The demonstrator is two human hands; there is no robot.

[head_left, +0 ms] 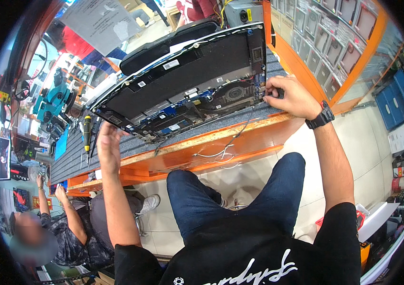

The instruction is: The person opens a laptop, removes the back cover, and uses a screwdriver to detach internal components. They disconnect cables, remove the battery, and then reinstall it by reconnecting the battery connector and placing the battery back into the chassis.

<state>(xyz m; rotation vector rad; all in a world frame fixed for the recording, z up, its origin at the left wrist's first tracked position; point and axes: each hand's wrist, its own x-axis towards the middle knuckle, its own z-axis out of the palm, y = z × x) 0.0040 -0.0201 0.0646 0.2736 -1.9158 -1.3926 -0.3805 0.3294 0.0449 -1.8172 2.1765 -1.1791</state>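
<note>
An opened laptop (178, 78) stands tilted on the bench, its bare inside facing me. A round fan (234, 93) and blue-edged circuit boards (173, 127) run along its near side. My left hand (109, 146) is at the laptop's near left corner, fingers stretched out and partly against its edge. At the right edge, beside the fan, my right hand (291, 97) has its fingers curled together. Something small and dark shows between them, too hidden to name. A thin cable (240, 130) hangs below the laptop near the right hand.
A yellow-and-black screwdriver (87, 134) lies on the ridged grey mat (71, 159), left of the laptop. A teal microscope (55, 102) stands farther left. Behind the laptop is a black case (164, 42). Another person (76, 232) sits at left. A glass display cabinet (325, 42) stands right.
</note>
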